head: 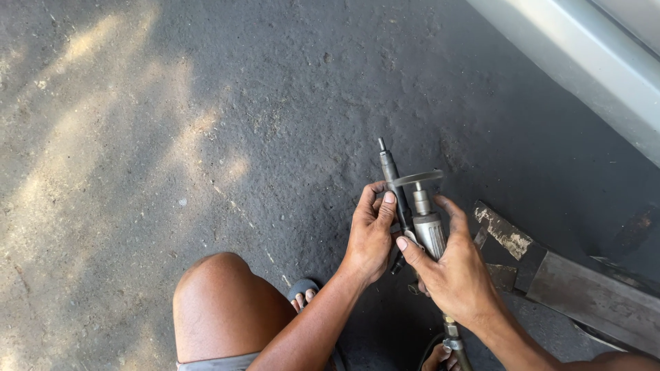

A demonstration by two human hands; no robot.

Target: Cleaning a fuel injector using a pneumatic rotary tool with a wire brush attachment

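Hands meet over the dark ground, just above a bare knee (pixel 223 302). The left hand (pixel 369 237) has its fingers curled tight around a thin dark metal rod (pixel 394 182), and the rod's tip pokes up past the thumb. The right hand (pixel 457 275) grips a silver air tool (pixel 427 230), with the thumb on its ribbed body. A thin round disc (pixel 418 178) sits on the tool's top, touching the rod. Rusty metal pieces (pixel 577 288) lie near the right hand.

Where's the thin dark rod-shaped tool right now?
In the head view, right of centre, the dark rod-shaped tool is in the left hand, standing just left of the silver air tool held by the right hand.
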